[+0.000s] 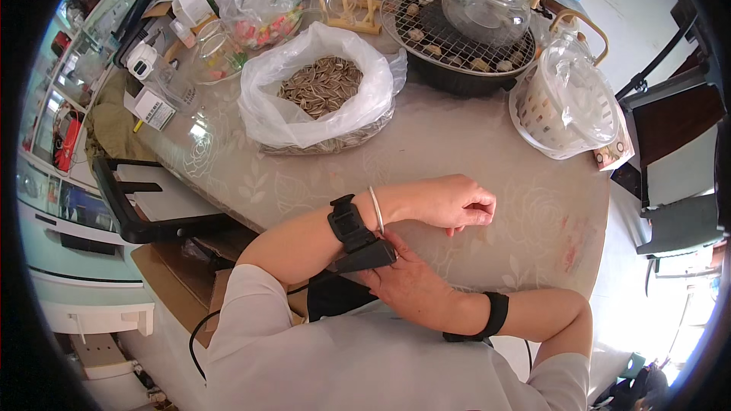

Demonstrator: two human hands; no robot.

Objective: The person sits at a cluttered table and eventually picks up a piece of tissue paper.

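Observation:
My left hand [461, 202] is stretched across over the near part of the table, its fingers curled into a loose fist with nothing showing in them. A silver bangle [375, 209] circles the left wrist. Behind it a black strap [348, 222] wraps the forearm, and a black box-like device [365, 256] hangs at its underside. My right hand [417, 286] reaches across below the left arm, thumb and fingers closed around the end of that device. Another black band [496, 315] is on the right wrist.
On the table [442, 133] lie an open white bag [255, 106] of sunflower seeds, a round grill [457, 72] with a glass teapot [487, 7], and a plastic-covered white basket [567, 99]. Clear jars and packages crowd the far left. A black-framed chair [126, 205] stands at left.

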